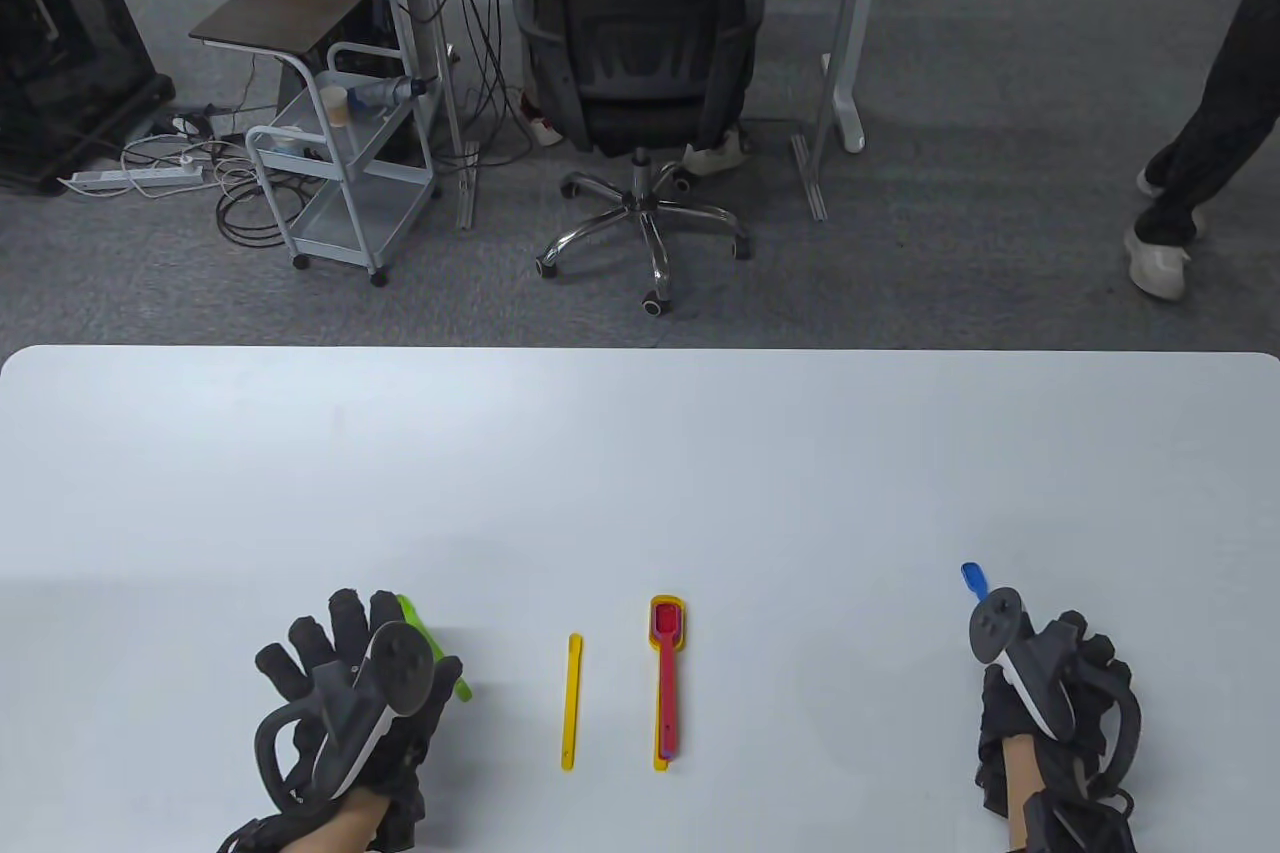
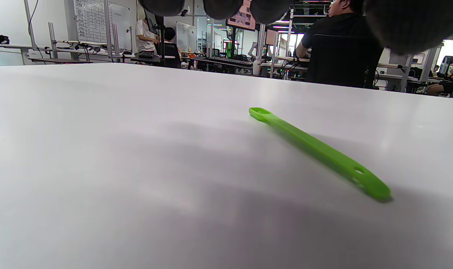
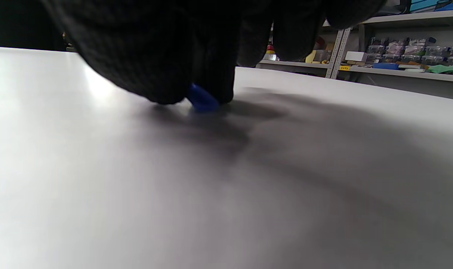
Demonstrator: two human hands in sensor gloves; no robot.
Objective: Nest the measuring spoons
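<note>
The right hand (image 3: 196, 56) pinches the thin blue plastic measuring spoon (image 3: 203, 101) low against the table; beyond the fingertips it may slip flat again

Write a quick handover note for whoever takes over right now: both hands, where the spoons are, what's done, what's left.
Left hand: open, above the green spoon, which lies flat on the table, not gripped.
Right hand: fingers pinch the blue spoon at the table surface.
Centre: red spoon nested in an orange-yellow spoon; slim yellow spoon lies alone beside them.
Done: one pair nested. Left: blue, green and slim yellow.
</note>
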